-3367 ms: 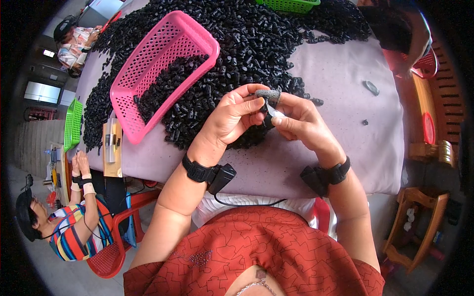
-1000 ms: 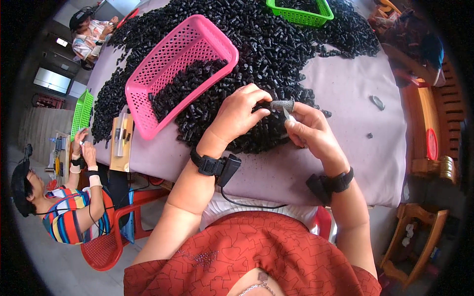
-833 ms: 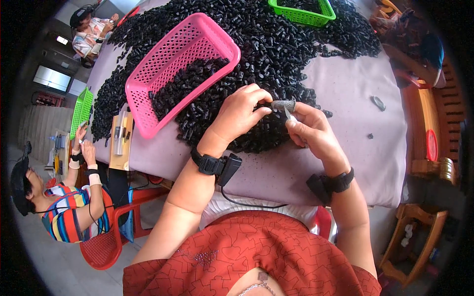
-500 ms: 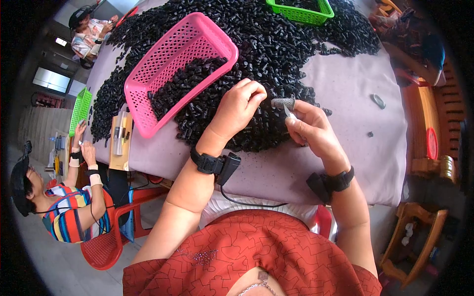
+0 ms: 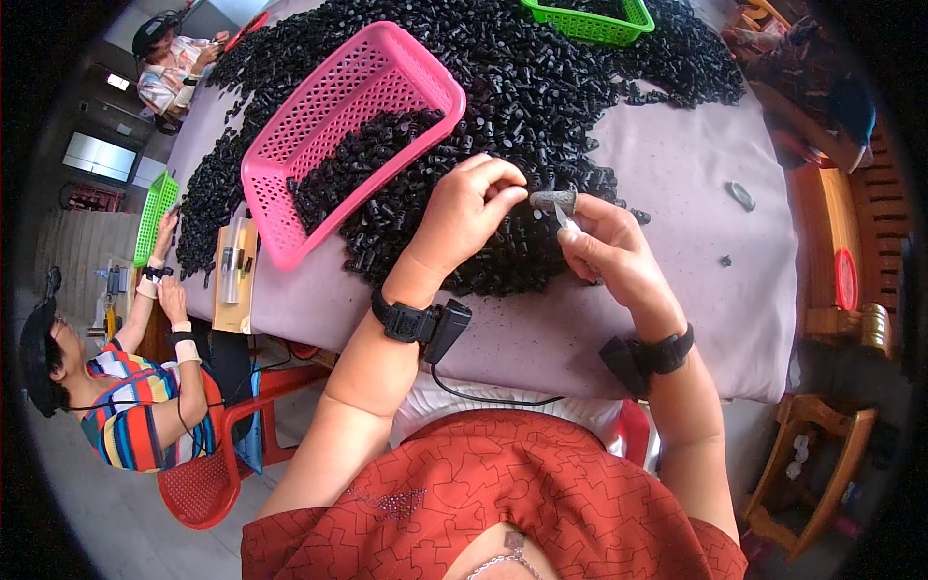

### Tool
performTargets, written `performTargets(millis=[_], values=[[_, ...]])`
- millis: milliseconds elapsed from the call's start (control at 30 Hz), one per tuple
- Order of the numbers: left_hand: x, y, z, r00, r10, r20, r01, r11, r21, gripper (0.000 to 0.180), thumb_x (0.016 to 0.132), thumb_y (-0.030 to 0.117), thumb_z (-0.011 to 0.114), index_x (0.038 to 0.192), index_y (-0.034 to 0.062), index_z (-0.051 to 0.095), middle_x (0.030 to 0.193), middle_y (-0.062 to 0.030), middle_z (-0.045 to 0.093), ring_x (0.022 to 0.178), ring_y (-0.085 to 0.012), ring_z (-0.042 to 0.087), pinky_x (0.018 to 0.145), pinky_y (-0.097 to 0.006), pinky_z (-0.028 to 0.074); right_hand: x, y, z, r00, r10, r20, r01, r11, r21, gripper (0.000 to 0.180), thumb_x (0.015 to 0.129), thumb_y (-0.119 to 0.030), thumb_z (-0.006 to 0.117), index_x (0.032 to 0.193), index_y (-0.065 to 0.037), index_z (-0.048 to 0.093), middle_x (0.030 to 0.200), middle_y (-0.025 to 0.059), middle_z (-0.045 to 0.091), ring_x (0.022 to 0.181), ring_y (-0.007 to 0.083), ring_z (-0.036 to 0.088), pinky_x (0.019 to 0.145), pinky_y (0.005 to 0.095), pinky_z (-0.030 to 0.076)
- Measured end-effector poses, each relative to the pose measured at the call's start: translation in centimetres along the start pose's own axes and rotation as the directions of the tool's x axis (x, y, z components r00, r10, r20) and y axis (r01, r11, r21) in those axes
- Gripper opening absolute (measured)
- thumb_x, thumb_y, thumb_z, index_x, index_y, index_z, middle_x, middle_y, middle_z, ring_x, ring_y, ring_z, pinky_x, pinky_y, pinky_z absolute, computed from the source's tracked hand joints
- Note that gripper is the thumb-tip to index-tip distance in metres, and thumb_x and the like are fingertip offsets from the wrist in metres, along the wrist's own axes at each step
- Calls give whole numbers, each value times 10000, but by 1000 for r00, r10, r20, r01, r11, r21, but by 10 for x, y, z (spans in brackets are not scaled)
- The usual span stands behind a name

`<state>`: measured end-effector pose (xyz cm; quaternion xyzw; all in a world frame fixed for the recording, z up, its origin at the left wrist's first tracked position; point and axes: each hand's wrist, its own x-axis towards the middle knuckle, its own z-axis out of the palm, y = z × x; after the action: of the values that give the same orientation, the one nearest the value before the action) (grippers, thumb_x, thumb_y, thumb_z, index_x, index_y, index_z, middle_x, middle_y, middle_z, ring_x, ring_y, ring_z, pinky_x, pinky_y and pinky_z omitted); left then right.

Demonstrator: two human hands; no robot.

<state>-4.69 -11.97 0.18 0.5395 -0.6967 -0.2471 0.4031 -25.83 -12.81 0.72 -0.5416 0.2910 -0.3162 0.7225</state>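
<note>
Black parts (image 5: 527,87) litter mauve cloth (image 5: 691,193); grey floor (image 5: 140,503) below.

Your left hand (image 5: 474,205) has its fingers curled in, so you cannot tell whether they pinch anything small. Your right hand (image 5: 611,244) hides the lower end of the thin, pale, pointed blade (image 5: 566,220), and the mottled grey fabric finger cover (image 5: 553,201) conceals your index fingertip. Small black cylindrical pieces (image 5: 358,159) cover much of your pink perforated plastic basket's (image 5: 273,213) floor. The upper edge cuts off the bright green plastic basket (image 5: 590,26). At far right, a shadowed person (image 5: 822,111) is too blurred for you to make out.
</note>
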Motion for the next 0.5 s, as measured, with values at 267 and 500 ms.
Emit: performTargets(millis=[267,500], values=[[0,-4,2,986,-166,2,119,702,-702,101,920,98,641,998,35,653,836,5,650,704,-42,585,645,-190,490,-1,-5,2,999,28,-25,-28,999,-14,180,943,-151,600,1089,-46,599,659,-81,475,512,2,387,444,181,290],[-5,13,4,985,-147,91,172,762,-624,117,899,33,636,1013,21,660,888,2,651,746,-43,598,682,-192,512,0,-2,-2,999,-2,-47,0,999,-34,152,930,-177,629,1002,-44,613,676,-70,509,521,5,412,442,182,299]])
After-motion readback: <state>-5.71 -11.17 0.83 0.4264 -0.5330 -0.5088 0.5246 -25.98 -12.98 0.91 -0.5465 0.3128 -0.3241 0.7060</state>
